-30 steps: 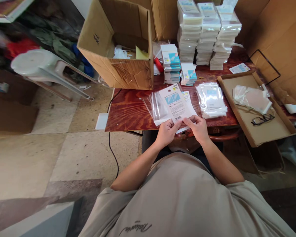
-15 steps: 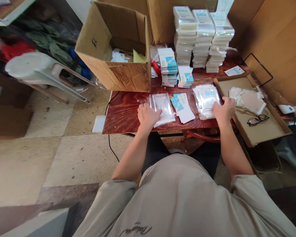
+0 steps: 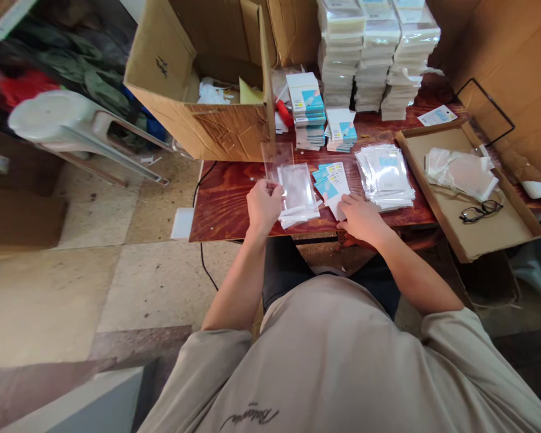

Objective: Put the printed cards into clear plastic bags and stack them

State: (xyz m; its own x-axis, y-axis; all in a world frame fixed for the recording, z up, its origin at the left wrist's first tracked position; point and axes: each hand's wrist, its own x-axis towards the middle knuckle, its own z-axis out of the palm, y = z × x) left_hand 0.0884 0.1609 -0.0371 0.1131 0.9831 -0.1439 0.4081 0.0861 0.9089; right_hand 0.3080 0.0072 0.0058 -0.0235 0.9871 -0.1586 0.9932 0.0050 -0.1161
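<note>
Left hand point(image 3: 264, 204) now lifting clear sleeve point(image 3: 277, 161) — right hand point(image 3: 359, 218) back on cards point(image 3: 332, 187)

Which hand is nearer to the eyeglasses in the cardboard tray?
Right. The right hand rests on the printed cards, a way left of the eyeglasses; the left hand is farther left, lifting a clear sleeve.

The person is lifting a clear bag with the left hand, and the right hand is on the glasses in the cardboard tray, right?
Not quite. The left hand does lift a clear bag, but the right hand rests on the printed cards on the table. The glasses lie untouched in the cardboard tray, apart from that hand. The head view shows it.
</note>
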